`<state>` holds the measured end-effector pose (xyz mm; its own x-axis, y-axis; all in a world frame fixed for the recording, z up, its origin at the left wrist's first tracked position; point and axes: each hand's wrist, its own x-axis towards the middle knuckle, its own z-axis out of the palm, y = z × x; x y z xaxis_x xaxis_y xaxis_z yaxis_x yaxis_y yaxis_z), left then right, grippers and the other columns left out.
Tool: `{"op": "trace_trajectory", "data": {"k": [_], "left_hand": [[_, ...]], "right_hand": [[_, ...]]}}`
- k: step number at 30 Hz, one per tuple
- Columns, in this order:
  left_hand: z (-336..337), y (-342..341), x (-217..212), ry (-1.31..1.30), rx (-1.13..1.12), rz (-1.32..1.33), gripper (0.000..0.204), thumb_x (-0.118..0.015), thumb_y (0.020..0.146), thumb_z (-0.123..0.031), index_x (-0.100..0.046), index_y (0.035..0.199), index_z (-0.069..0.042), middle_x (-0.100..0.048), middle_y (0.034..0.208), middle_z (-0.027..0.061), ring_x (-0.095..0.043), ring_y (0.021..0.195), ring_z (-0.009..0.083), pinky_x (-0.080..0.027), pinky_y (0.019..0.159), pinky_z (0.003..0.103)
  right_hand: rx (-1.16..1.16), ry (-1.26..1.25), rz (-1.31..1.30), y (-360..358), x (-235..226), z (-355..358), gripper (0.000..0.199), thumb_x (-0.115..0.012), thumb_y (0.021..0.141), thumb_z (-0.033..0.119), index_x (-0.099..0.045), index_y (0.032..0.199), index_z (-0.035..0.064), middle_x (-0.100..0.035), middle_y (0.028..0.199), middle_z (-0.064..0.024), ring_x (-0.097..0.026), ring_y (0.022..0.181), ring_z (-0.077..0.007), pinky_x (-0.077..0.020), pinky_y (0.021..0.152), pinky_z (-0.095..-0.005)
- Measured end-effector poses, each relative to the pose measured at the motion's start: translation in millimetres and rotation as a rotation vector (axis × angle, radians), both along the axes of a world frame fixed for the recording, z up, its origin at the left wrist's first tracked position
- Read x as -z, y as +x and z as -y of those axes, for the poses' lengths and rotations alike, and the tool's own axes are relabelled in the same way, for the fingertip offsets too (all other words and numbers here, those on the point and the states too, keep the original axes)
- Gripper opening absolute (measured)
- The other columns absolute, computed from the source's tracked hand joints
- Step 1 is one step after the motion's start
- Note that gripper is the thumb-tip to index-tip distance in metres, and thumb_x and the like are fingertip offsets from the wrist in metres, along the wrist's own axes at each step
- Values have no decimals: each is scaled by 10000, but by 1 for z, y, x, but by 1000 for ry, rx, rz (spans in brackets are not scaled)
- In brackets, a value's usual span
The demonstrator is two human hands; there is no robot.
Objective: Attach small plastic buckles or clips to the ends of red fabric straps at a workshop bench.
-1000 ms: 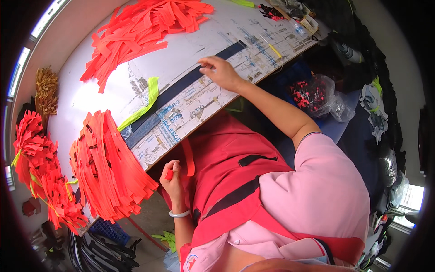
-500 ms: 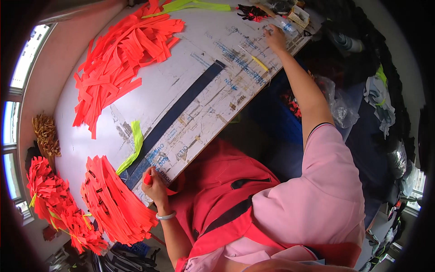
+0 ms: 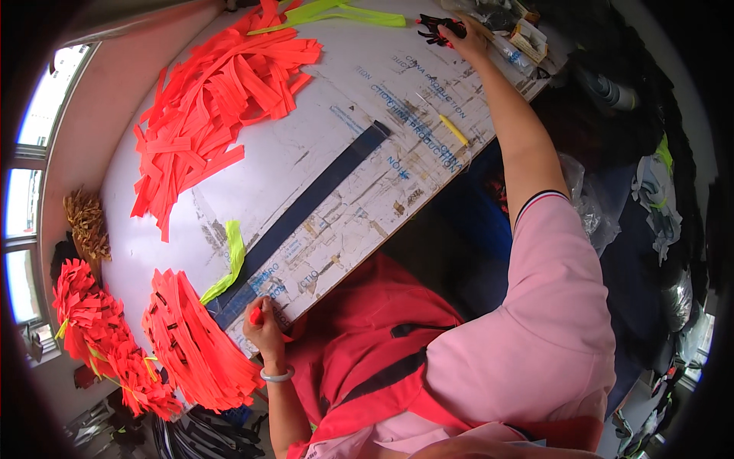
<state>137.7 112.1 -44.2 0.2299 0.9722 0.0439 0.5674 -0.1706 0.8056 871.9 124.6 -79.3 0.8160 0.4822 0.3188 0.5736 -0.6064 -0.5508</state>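
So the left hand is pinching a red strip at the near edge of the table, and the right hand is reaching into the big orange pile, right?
Not quite. In the head view the right hand reaches to the black scissors at the table's far corner, apart from the orange pile. The left hand does pinch a red strip at the near edge.

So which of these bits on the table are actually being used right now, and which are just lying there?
In use:
left hand pinching a red strip
right hand on black pieces

Lying about:
loose orange strips
stacked orange bundle
yellow-green strip
dark blue band
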Motion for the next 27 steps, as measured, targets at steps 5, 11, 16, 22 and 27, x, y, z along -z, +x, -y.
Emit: {"op": "trace_trajectory", "data": {"k": [5, 11, 16, 22, 27], "left_hand": [[2, 9, -10, 6, 3, -60, 78, -618, 872, -56, -645, 858, 16, -605, 768, 69, -557, 702, 151, -443, 674, 265], [-2, 15, -6, -23, 36, -58, 81, -616, 874, -60, -642, 850, 13, -588, 756, 67, -543, 687, 152, -433, 659, 267], [-2, -1, -11, -38, -23, -46, 83, -611, 879, -62, -643, 854, 11, -575, 745, 61, -532, 678, 147, -424, 649, 264], [-4, 11, -9, -25, 28, -12, 79, -611, 878, -55, -645, 864, 15, -568, 733, 58, -526, 660, 144, -419, 630, 257], [-5, 4, -3, -128, 3, 54, 75, -617, 872, -50, -650, 877, 17, -568, 724, 59, -518, 645, 139, -416, 613, 256]], "right_hand": [[8, -124, 83, -1, 4, -26, 1021, -443, 655, 890, -243, 1477, 319, -155, 1547, -137, -126, 1408, -418, -78, 1078, -615], [5, -288, 283, 9, -4, -40, 793, -471, 759, 784, -412, 1388, 305, -335, 1469, -37, -267, 1351, -381, -184, 1029, -640], [-75, -263, 163, -66, -24, -78, 448, -600, 893, 375, -548, 1247, 105, -495, 1305, -126, -455, 1186, -247, -363, 1013, -424], [-120, -204, 497, -40, 6, -49, 430, -554, 865, 500, -611, 1144, 178, -610, 1117, -74, -585, 1003, -319, -483, 849, -452], [-207, -190, 359, -79, -15, -48, 421, -604, 831, 458, -663, 1072, 119, -667, 1013, -122, -644, 889, -306, -512, 796, -424]]}}
